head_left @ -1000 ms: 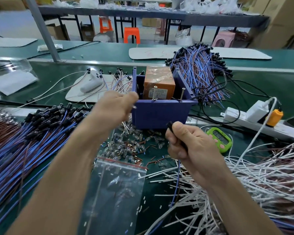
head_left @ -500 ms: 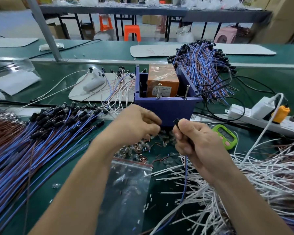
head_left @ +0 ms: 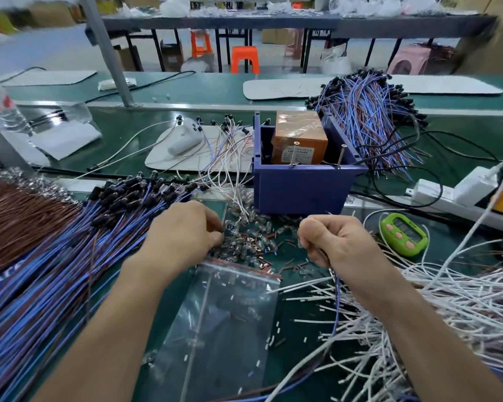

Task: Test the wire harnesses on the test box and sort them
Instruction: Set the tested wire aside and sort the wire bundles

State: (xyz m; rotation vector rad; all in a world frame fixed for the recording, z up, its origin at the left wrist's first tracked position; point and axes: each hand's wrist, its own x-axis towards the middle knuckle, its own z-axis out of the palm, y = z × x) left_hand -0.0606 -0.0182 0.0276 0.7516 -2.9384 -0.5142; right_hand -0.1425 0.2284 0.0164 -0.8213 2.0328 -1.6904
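The blue test box (head_left: pixel 302 187) stands mid-table with an orange taped block (head_left: pixel 301 137) inside. My right hand (head_left: pixel 337 242) is curled round one blue wire harness (head_left: pixel 336 300), whose wire hangs down below the fist. My left hand (head_left: pixel 183 230) reaches with curled fingers into a heap of small glass bulbs (head_left: pixel 253 230) in front of the box; what it pinches is hidden. A big pile of blue and brown harnesses with black ends (head_left: pixel 70 242) lies at the left. Another such pile (head_left: pixel 366 111) lies behind the box.
A clear zip bag (head_left: pixel 224 323) lies between my forearms. White wires (head_left: pixel 433 309) are heaped at the right. A green timer (head_left: pixel 404 230), a white power strip (head_left: pixel 459 195), a white remote on a pad (head_left: pixel 183 140) and brown wires (head_left: pixel 18 213) surround the work spot.
Both hands have dropped away from the test box toward me. My left hand has gone down into the glass bulbs, while my right still holds the harness.
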